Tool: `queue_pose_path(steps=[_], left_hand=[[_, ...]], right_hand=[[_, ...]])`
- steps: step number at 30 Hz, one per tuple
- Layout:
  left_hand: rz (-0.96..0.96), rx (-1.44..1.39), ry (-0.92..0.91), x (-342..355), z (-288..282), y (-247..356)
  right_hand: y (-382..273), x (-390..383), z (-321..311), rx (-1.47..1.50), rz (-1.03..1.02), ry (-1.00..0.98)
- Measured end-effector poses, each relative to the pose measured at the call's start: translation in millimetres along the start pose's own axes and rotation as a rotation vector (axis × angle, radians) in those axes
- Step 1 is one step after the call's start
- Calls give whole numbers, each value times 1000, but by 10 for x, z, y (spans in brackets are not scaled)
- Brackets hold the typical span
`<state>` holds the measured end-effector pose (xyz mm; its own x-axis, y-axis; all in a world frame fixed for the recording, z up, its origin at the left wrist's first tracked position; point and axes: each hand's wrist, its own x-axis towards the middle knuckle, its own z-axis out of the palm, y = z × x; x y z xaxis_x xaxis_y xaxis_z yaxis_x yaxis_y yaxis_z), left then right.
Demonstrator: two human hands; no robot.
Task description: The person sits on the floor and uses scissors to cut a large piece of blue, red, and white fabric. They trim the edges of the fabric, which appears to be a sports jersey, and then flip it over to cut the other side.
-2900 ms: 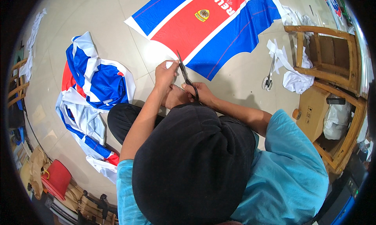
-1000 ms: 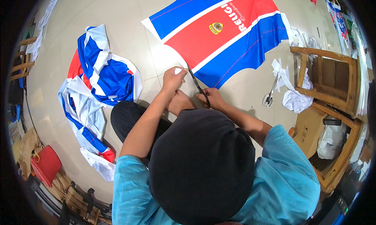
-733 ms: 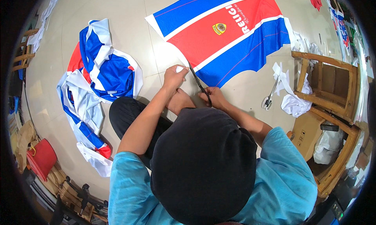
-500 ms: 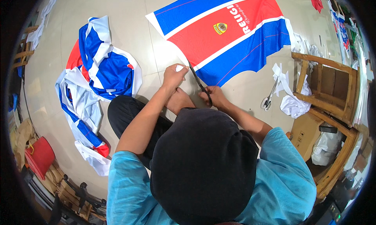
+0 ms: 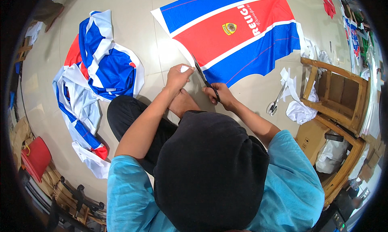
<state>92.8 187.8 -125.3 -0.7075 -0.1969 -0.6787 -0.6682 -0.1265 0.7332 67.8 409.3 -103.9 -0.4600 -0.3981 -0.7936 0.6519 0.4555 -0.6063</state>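
Note:
A blue, red and white printed fabric panel [image 5: 234,34] lies flat on the tiled floor in front of me. My right hand [image 5: 220,95] grips black-handled scissors [image 5: 204,77] whose blades point up along the panel's white lower-left edge. My left hand [image 5: 178,75] pinches that white edge strip just left of the blades. My dark cap fills the lower middle of the view and hides my lap.
A heap of blue, white and red fabric pieces [image 5: 95,78] lies at my left. At my right lie a second pair of scissors [image 5: 275,102] and white offcuts [image 5: 301,110], beside a wooden chair frame [image 5: 343,98]. A red bag [image 5: 36,157] sits at lower left.
The scissors have worked further up along the white edge of the panel, and my left hand has followed, holding the strip. The view has shifted slightly.

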Motion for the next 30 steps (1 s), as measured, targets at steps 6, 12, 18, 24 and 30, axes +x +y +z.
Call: queue_pose_path(steps=[6, 12, 18, 24, 30], left_hand=[[2, -26, -22, -35, -5, 34], [11, -25, -17, -35, -5, 25], [16, -30, -22, -3, -6, -4], [19, -6, -14, -11, -14, 4], [18, -4, -8, -14, -10, 8]], right_hand=[[1, 85, 3, -9, -2, 1], [-72, 86, 18, -23, 4, 12], [-61, 107, -28, -41, -13, 5], [-114, 103, -47, -74, 4, 9], [-172, 89, -74, -126, 41, 30]])
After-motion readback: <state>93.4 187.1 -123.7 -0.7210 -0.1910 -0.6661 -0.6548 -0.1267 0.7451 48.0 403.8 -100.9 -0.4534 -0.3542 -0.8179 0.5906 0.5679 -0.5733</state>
